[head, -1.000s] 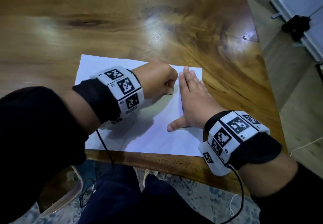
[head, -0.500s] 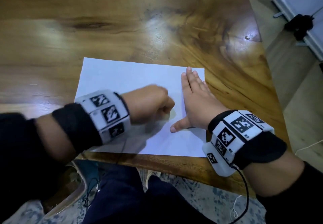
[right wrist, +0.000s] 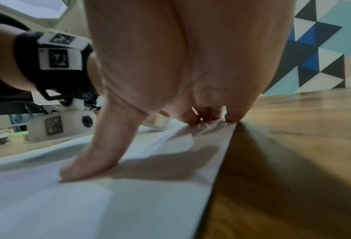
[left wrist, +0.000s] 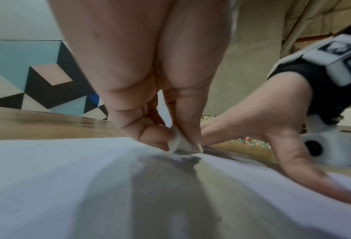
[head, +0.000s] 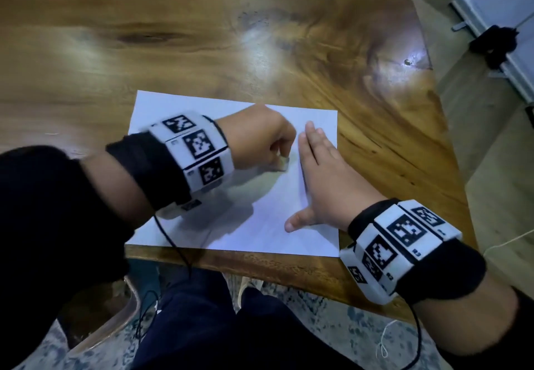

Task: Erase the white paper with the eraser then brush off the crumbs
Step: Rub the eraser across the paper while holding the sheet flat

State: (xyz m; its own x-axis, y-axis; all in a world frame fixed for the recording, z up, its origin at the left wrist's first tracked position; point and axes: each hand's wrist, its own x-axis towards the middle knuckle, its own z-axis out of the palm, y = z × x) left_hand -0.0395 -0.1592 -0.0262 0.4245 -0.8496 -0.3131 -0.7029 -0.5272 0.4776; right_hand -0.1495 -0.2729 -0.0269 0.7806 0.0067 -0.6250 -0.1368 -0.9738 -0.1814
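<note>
While right hand [head: 323, 184] flattens paper [head: 202, 109], left hand [head: 260, 141] pinches eraser [left wrist: 179, 143]

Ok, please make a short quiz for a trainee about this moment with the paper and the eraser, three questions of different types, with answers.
1. Multiple choice: What does the left hand hold? A) a brush B) the eraser C) a pencil
2. True or false: The right hand lies flat on the white paper with straight fingers.
3. Fill in: The paper lies on a wooden ____.

Key
1. B: the fingers pinch the eraser against the paper.
2. True: it presses near the sheet's right edge.
3. table
</note>
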